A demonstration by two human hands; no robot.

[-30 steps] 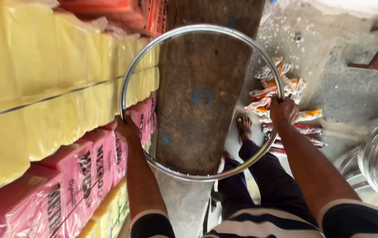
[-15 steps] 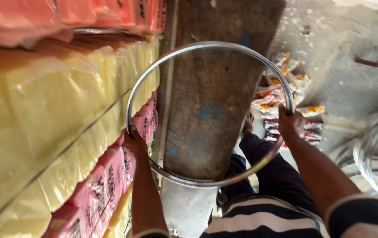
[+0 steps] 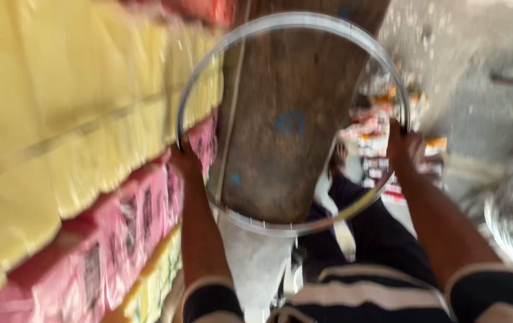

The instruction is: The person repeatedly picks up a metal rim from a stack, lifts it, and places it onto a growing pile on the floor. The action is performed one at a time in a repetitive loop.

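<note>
Head view: left hand (image 3: 186,160), right hand (image 3: 404,143) clamp metal rim (image 3: 292,19) (blurred) over plank (image 3: 286,119).

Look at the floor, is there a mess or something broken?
A loose heap of orange and white packets lies scattered on the floor beyond the metal rim, unlike the neatly stacked yellow packs. The rim itself looks round and undamaged, though the picture is blurred.

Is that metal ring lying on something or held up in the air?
Held up: the left hand and right hand grasp opposite sides of the metal ring.
</note>
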